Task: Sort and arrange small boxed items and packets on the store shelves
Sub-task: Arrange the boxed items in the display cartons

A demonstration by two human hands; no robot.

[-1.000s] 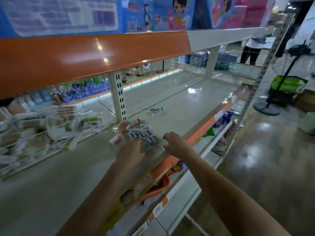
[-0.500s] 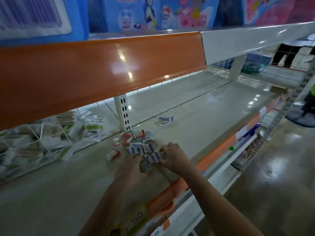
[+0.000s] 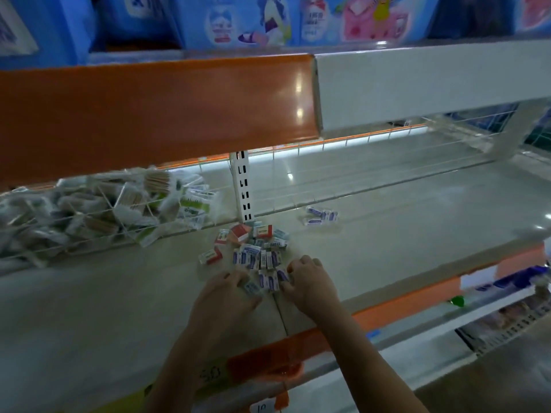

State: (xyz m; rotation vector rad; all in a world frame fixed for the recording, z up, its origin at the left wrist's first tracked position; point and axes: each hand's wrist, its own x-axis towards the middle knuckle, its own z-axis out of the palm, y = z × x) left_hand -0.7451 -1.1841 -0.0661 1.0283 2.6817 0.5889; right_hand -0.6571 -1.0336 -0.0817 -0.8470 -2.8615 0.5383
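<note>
My left grip [image 3: 227,293] pinches one small box [image 3: 252,287] | my right grip [image 3: 308,280] curls on a blue-and-white box [image 3: 281,276] at the pile's near edge | pile of small boxes [image 3: 256,248] lies on the shelf [image 3: 387,234] | a few loose boxes [image 3: 321,216] apart, farther back | wire basket of packets [image 3: 119,207] to the left
</note>
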